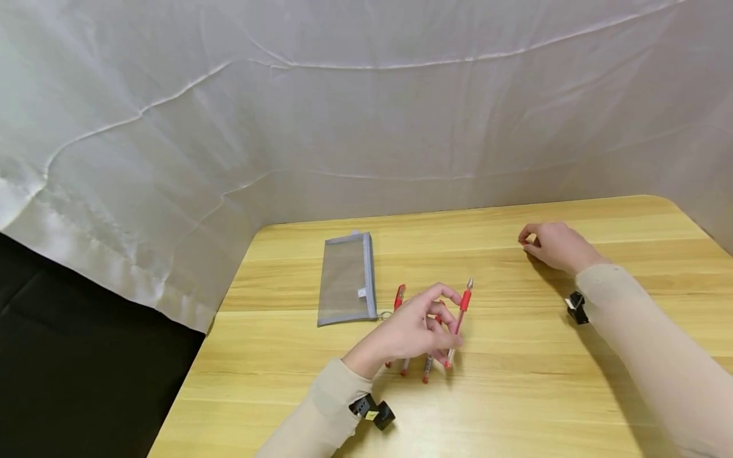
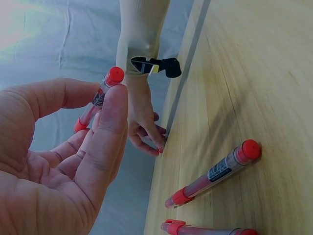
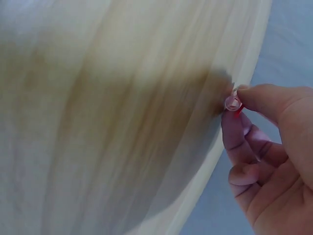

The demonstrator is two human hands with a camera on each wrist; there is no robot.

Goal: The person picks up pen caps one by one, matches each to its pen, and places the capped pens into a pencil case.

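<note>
My left hand (image 1: 408,329) pinches an uncapped red gel pen (image 1: 466,300) between thumb and fingers, its tip pointing up and away from me. The left wrist view shows this pen's red end plug at the fingertips. Farther right, my right hand (image 1: 560,245) is low over the table and pinches a small clear-and-red pen cap (image 3: 233,103) between thumb and forefinger. Below my left hand lie several capped red pens, among them one with a dark label (image 2: 215,171) and another (image 2: 208,231) beside it. The hand partly hides them in the head view.
A grey mesh zip pouch (image 1: 345,280) lies flat, left of the pens, its zip along the right side. The wooden table (image 1: 258,362) ends at a pale hanging cloth (image 1: 401,127) behind. Each sleeve carries a black wrist camera (image 1: 372,410).
</note>
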